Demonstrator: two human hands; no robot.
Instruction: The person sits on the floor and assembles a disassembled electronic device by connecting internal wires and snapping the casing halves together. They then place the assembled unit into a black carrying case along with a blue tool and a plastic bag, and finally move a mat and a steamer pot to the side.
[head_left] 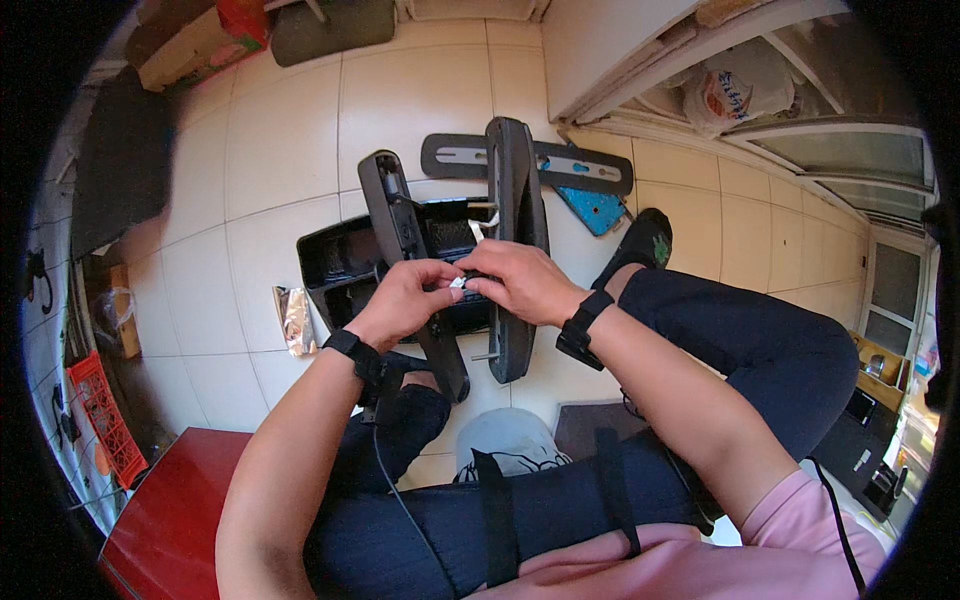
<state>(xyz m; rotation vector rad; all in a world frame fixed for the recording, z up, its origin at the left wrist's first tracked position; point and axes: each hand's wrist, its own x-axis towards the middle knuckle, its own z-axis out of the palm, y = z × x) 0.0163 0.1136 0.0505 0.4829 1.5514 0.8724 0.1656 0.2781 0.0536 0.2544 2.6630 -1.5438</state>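
My left hand (402, 298) pinches a small white connector (458, 283) between thumb and fingertips. Close against it, my right hand (522, 281) is closed on a short dark wire (482, 277) at the connector's other side. Both hands are above two long black plastic bars. The left bar (380, 188) leans and has an open recess near its far end; the right bar (514, 165) is broader, with metal pins sticking out of its side. Beneath them lies a black compartmented tray (325, 243). A pale strip (478, 230) shows just beyond my right fingers.
A slotted dark plate (590, 168) lies beyond the bars, over a blue piece (592, 210). Left of the tray is a foil packet (296, 322). A light bucket (508, 435) stands between my legs. A red surface (175, 510) and a red crate (105, 418) are at left.
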